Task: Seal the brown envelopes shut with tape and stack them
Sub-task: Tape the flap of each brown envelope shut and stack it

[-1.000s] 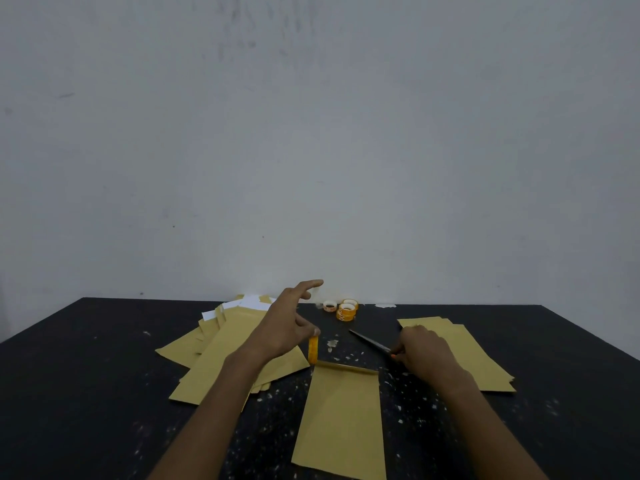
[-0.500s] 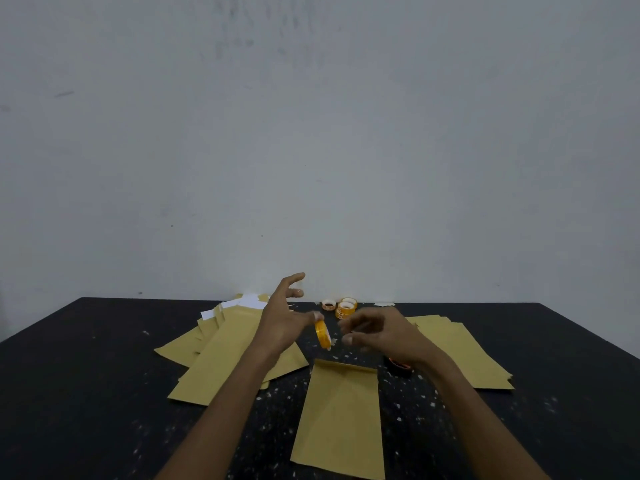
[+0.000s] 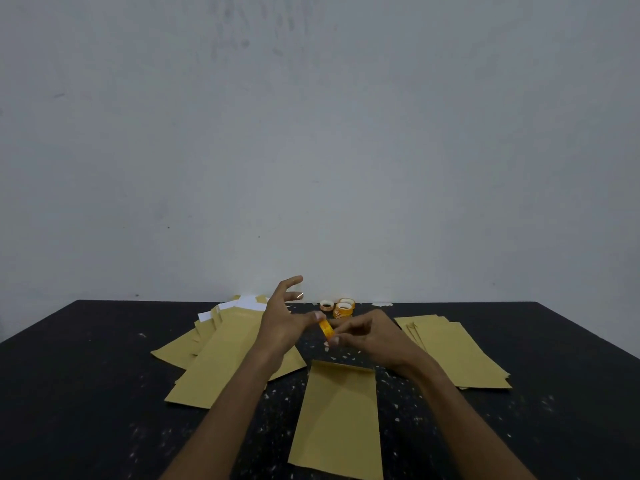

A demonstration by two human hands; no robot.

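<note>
Wall [image 3: 311,133]: plain, pale grey-white, fills upper part of view. Faint dark smudges [image 3: 239,32] near top, 1 short dark streak [image 3: 59,95] at left, 3 small dark dots lower down. Table [image 3: 86,393]: black, matte top, back edge straight along foot of wall. Pale specks [image 3: 388,379] scattered over surface, thickest near middle. Light: dim, soft, even across wall.

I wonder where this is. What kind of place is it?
Probably a simple workroom for packing mail: a black speckled table against a bare wall, piles of brown envelopes, and spare tape rolls.
</note>
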